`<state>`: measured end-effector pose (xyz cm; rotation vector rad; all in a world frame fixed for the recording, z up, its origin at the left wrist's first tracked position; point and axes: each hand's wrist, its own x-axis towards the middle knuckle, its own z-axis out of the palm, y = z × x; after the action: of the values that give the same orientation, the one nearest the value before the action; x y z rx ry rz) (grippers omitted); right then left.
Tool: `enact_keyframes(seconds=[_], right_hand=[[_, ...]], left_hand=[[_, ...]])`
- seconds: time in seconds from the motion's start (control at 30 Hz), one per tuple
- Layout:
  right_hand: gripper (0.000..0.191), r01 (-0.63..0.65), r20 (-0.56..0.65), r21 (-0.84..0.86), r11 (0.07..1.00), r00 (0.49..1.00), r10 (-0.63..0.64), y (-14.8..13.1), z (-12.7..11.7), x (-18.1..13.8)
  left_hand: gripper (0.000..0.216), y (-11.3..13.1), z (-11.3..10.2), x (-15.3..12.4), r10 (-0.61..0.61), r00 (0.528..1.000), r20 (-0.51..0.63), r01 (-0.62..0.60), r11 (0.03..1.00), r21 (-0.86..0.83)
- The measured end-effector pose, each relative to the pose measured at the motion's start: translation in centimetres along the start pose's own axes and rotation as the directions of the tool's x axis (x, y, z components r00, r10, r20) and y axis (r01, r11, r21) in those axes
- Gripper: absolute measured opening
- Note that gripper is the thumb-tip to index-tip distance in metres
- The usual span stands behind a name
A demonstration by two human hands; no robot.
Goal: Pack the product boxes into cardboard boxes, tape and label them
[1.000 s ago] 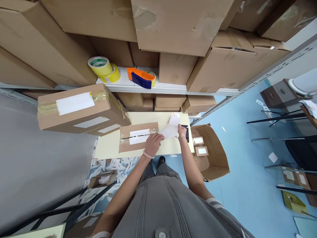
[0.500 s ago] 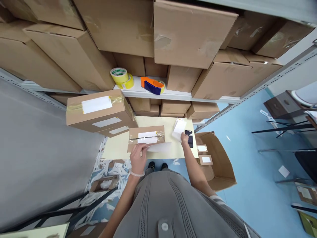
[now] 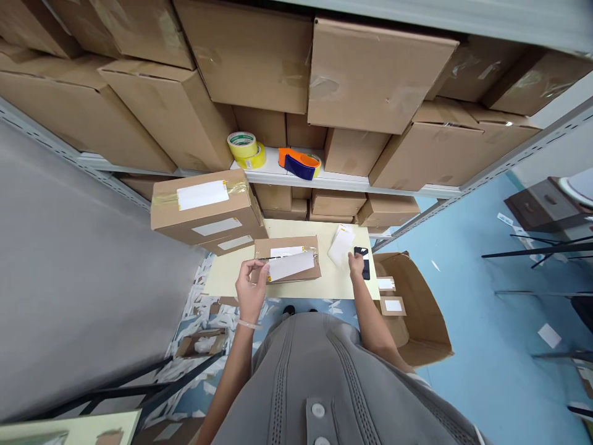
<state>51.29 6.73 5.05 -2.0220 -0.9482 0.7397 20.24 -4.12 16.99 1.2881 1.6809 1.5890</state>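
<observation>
My left hand (image 3: 251,289) pinches the left end of a white label sheet (image 3: 291,266), which hangs over a small flat cardboard parcel (image 3: 287,248) on the pale yellow table (image 3: 222,278). My right hand (image 3: 356,266) rests at the table's right side, touching the lower edge of a stack of white sheets (image 3: 341,246), with a dark phone (image 3: 364,261) just to its right. Whether its fingers grip the sheets I cannot tell.
A larger labelled box (image 3: 204,210) stands on the table's left. The shelf above holds yellow tape rolls (image 3: 245,148), an orange tape dispenser (image 3: 300,163) and many cartons. An open carton (image 3: 417,309) with small parcels sits on the blue floor at right. Paper scraps litter the floor.
My left hand has peeled the white label away from the stack and carried it left, over the small parcel. My right hand stayed on the stack. The view tilted upward.
</observation>
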Motion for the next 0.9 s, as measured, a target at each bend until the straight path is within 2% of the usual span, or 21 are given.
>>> enact_keyframes(seconds=[0.1, 0.2, 0.27, 0.33, 0.4, 0.47, 0.67, 0.8, 0.9], right_hand=[[0.034, 0.006, -0.024, 0.067, 0.998, 1.000, -0.004, -2.2, -0.8, -0.2], [0.037, 0.153, 0.105, 0.291, 0.945, 0.976, -0.190, -5.7, -1.8, -2.4], [0.038, 0.218, 0.275, 0.400, 0.890, 0.898, -0.344, -8.3, -2.4, -4.8], [0.038, 0.215, 0.416, 0.436, 0.874, 0.813, -0.408, -10.3, -2.6, -7.1], [0.037, 0.211, 0.496, 0.451, 0.868, 0.749, -0.440, -11.6, -2.2, -8.7], [0.034, 0.227, 0.520, 0.460, 0.859, 0.715, -0.468, -12.3, -1.5, -9.4], [0.030, 0.350, 0.466, 0.429, 0.833, 0.704, -0.536, -13.4, 0.7, -9.0], [0.023, 0.447, 0.418, 0.377, 0.811, 0.699, -0.580, -14.2, 2.0, -9.0], [0.016, 0.513, 0.374, 0.242, 0.824, 0.734, -0.567, -14.1, 3.5, -9.0]], left_hand=[[0.018, 0.2, 0.0, 0.5, -0.026, 0.999, 0.021, 0.028, 0.997, -0.071], [0.019, 0.3, 0.0, 0.9, -0.049, 0.998, 0.032, 0.053, 0.990, -0.131], [0.020, 0.1, 0.1, 1.3, -0.070, 0.997, 0.033, 0.074, 0.984, -0.160], [0.021, -0.2, 0.2, 1.7, -0.083, 0.996, 0.038, 0.089, 0.980, -0.177], [0.022, -0.4, 0.2, 2.2, -0.090, 0.994, 0.057, 0.099, 0.977, -0.190], [0.023, -0.7, 0.3, 2.7, -0.091, 0.992, 0.084, 0.106, 0.974, -0.201], [0.026, -1.6, 0.6, 4.6, -0.088, 0.985, 0.146, 0.116, 0.974, -0.195], [0.036, -2.9, 1.1, 5.8, -0.070, 0.992, 0.102, 0.080, 0.992, -0.101], [0.046, -4.4, 1.8, 6.6, -0.053, 0.997, 0.050, 0.051, 0.998, 0.035]])
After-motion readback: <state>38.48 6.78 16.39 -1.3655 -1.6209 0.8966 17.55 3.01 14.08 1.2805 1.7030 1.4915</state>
